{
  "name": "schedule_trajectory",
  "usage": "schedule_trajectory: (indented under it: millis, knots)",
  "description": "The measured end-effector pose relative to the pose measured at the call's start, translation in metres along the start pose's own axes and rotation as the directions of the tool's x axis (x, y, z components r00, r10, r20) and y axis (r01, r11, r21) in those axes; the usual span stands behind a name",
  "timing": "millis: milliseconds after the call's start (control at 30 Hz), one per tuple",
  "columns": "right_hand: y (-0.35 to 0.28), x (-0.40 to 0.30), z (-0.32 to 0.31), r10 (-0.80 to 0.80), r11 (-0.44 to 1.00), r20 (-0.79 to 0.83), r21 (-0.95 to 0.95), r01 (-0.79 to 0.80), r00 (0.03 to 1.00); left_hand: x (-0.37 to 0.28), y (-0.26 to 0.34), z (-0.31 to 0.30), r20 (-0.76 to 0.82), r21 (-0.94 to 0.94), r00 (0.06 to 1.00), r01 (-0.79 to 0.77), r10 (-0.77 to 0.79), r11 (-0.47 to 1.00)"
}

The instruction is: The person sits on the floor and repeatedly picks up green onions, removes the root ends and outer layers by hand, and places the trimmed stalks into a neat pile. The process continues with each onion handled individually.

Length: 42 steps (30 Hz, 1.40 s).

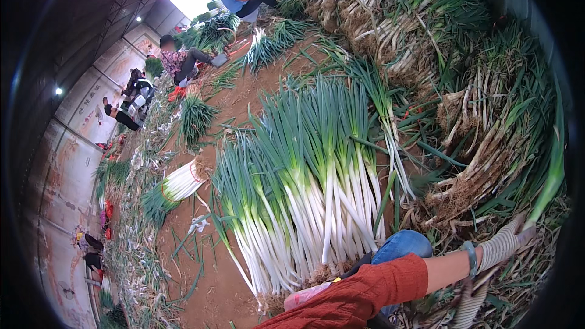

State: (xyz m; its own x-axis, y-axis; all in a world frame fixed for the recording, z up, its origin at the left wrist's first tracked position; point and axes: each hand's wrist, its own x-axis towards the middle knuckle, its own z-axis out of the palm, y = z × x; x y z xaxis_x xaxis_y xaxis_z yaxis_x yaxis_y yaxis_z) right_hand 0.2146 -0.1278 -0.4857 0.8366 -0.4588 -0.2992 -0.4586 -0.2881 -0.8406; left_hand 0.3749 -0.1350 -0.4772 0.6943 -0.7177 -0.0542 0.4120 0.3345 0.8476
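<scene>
My left hand (505,240), in a striped wrap or glove with a jade-coloured bangle at the wrist and a red knit sleeve, reaches to the right. Its fingers close on a green onion (548,183) whose green leaf rises along the right rim. Below it my right hand (470,304), also in striped covering, is blurred; its fingers and anything in them are unclear. Before me, cleaned green onions (301,201) lie side by side on brown ground, white stalks and roots towards me. A bundle (183,183) tied with red bands lies left of them.
Uncleaned, rooty green onions (484,160) are heaped on the right and at the top (365,13). My jeans-clad knee (402,244) is beside the row. Two people (237,0) (176,61) sit further off; another person (119,114) stands by the wall. Peelings (141,219) litter the left.
</scene>
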Motion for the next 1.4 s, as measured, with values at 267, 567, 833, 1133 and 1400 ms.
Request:
schedule_trajectory:
  millis: [267,567,833,1133,1400]
  knots:
    - [0.045,0.007,0.017,-0.001,0.96,0.111,0.278,-0.03,0.994,-0.01,0.087,-0.022,-0.194,-0.274,0.981,-0.049,-0.005,0.961]
    - [0.211,-0.064,0.029,0.176,0.944,0.317,-0.322,-0.07,0.932,-0.009,0.105,-0.036,-0.037,-0.263,0.994,-0.107,0.1,0.959]
    - [0.077,0.009,-0.003,0.357,0.627,-0.01,0.744,-0.232,0.934,-0.005,0.076,-0.016,-0.025,-0.324,0.992,0.109,-0.124,0.94]
    - [-0.054,-0.011,0.019,0.003,0.931,-0.097,0.363,0.032,0.995,0.001,0.042,-0.009,-0.124,-0.231,0.982,0.109,-0.14,0.967]
    - [0.005,-0.006,0.038,0.019,0.982,-0.319,0.184,0.042,0.948,-0.015,0.074,-0.019,-0.094,0.313,0.98,-0.14,0.177,0.939]
